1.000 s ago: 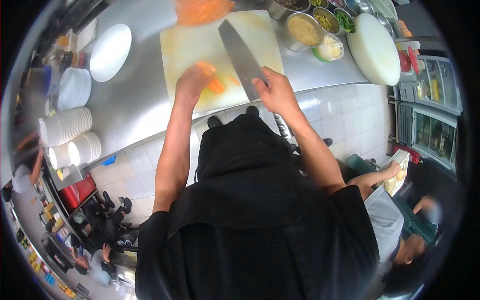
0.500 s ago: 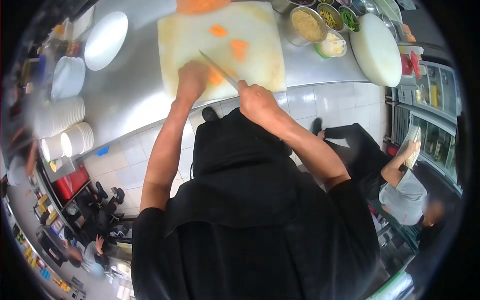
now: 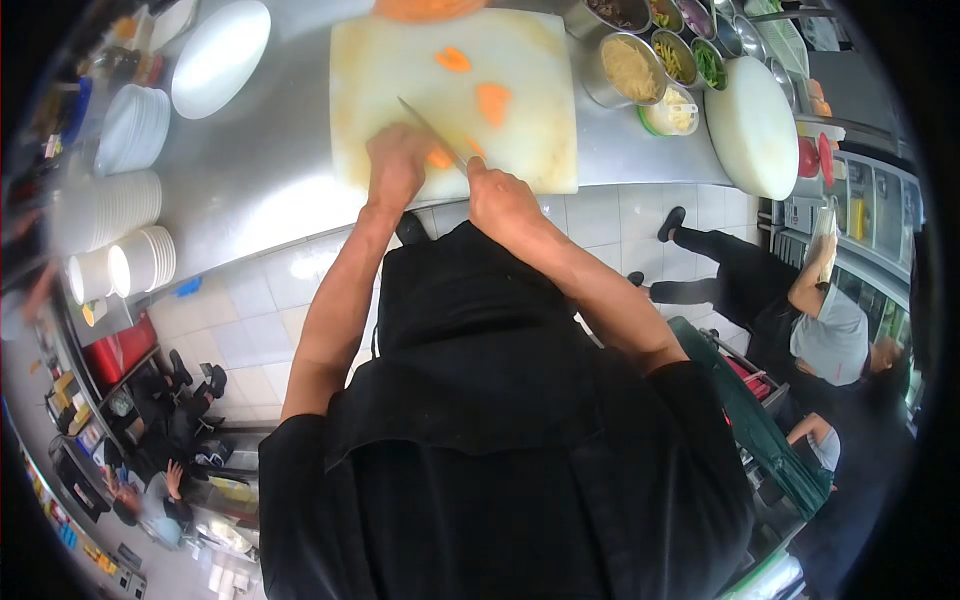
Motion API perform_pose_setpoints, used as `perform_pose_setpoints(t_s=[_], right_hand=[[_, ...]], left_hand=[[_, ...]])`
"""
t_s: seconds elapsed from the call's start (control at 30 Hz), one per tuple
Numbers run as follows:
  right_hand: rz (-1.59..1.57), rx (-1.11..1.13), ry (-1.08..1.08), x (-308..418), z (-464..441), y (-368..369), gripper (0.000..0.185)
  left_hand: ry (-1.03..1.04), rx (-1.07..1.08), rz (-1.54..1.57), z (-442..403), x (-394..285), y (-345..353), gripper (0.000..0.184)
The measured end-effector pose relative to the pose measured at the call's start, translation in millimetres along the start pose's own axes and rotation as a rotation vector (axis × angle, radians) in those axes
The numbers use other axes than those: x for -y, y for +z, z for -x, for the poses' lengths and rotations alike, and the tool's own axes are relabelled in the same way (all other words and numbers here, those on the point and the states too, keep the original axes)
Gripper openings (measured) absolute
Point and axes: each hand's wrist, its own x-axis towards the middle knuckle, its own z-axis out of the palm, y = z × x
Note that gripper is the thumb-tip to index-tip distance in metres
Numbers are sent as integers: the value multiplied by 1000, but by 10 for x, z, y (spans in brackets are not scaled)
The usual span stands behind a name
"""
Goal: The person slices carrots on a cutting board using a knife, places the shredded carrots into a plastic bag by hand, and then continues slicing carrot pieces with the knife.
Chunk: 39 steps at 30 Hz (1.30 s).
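My right hand (image 3: 503, 200) is closed round the handle of a knife (image 3: 430, 128), whose blade points away and to the left over the white cutting board (image 3: 365, 70). Beside the blade, my left hand (image 3: 398, 165) is curled down on the board with fingers bent. A piece of orange carrot (image 3: 439, 158) shows at its fingers, partly hidden by the hand and the knife. Farther up the board lie a small carrot slice (image 3: 453, 60) and a larger carrot slice (image 3: 492, 103). An orange heap (image 3: 430, 8) sits at the board's far edge.
Right of the board stand a metal tub of pale shreds (image 3: 630, 70), other ingredient tubs and a round white board (image 3: 750, 130). An oval plate (image 3: 221, 58) and stacked bowls (image 3: 145, 258) are on the left. A co-worker (image 3: 830, 320) walks behind at right; others are at lower left.
The view has shifted slightly. My hands and the knife stay close together over the carrot, with the knife a little lower in angle. The co-worker at right has moved along in mid-stride.
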Motion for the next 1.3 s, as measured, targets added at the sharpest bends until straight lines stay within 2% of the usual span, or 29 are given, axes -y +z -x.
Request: perform_pose_setpoints(t_s=[0.07, 0.17, 0.27, 0.67, 0.77, 0.9, 1.1, 1.17, 1.3], right_hand=[[-6, -100, -33, -32, 4, 2, 15], [9, 2, -20, 116, 146, -246, 15], [10, -16, -6, 21, 13, 35, 15], [11, -6, -21, 163, 151, -211, 13], [-1, -24, -17, 35, 18, 67, 13], [19, -15, -21, 79, 49, -116, 13], [-3, 6, 11, 71, 63, 17, 14], [27, 7, -17, 94, 140, -140, 15], [32, 30, -4, 60, 77, 14, 15]], left_hand=[[-17, -4, 22, 25, 24, 9, 10], [-14, 7, 33, 35, 37, 3, 10], [26, -22, 59, -12, -34, -61, 10], [-8, -4, 53, 106, 73, 0, 10], [-38, 25, 41, 98, 35, -21, 10], [2, 20, 29, 95, 71, -42, 10], [-57, 51, 64, 192, 97, -17, 10], [-29, 13, 36, 168, 57, -33, 10], [-24, 19, 51, 166, 28, -50, 9]])
